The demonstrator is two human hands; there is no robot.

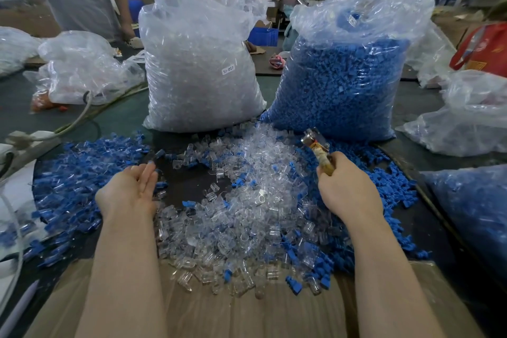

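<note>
Hundreds of clear plastic shells [252, 217] are lying heaped on the table [189, 186] before me: probably light, stiff and slippery, best pinched singly. My right hand [348, 189] is gripping a small hammer [319, 152] by its wrapped handle; my left hand [131, 189] is hovering open, empty.

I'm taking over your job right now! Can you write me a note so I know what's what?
Left hand: open, holding nothing, beside the left pile of clear-and-blue pieces.
Right hand: grips the small hammer, its head raised above the clear pieces.
Things: clear pieces are heaped in the middle and loose blue pieces lie on the right. The clear bag and blue bag stand behind.
Done: the left pile looks joined already.
Left: plenty of loose clear and blue pieces, plus both bags.
</note>
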